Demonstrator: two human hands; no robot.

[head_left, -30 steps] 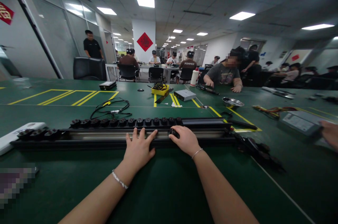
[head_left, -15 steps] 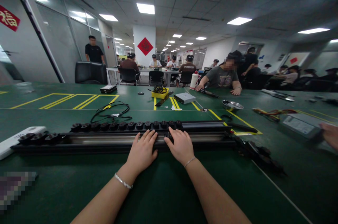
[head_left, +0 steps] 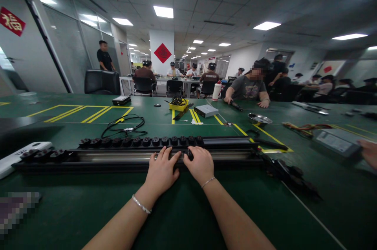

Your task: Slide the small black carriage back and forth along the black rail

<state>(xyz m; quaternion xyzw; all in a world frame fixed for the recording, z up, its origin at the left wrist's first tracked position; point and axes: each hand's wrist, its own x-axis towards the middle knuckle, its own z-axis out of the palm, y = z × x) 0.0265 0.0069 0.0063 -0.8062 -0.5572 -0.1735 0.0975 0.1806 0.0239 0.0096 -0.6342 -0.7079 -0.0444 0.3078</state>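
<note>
- Long black shiny-channelled strip [head_left: 114, 158] lies across the green tabletop [head_left: 188, 218].
- Right hand [head_left: 202, 163]: fingers pinching a small black block [head_left: 190, 156]; a loose pinch could drop it.
- Left hand [head_left: 162, 171]: fingers spread on the strip; uneven pressing could shift it.

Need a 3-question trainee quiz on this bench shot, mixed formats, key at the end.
1. True or false: the right hand holds a small black part over the long black rail.
2. Multiple choice: what sits in the yellow box?
A) a metal dish
B) a bundled black cable
C) a white bottle
3. Fill in the blank: the hand nearer the white object at the rail's end is the ____ one.

Key: 1. True. 2. B. 3. Left; the left hand rests on the rail with its fingers spread.
</note>
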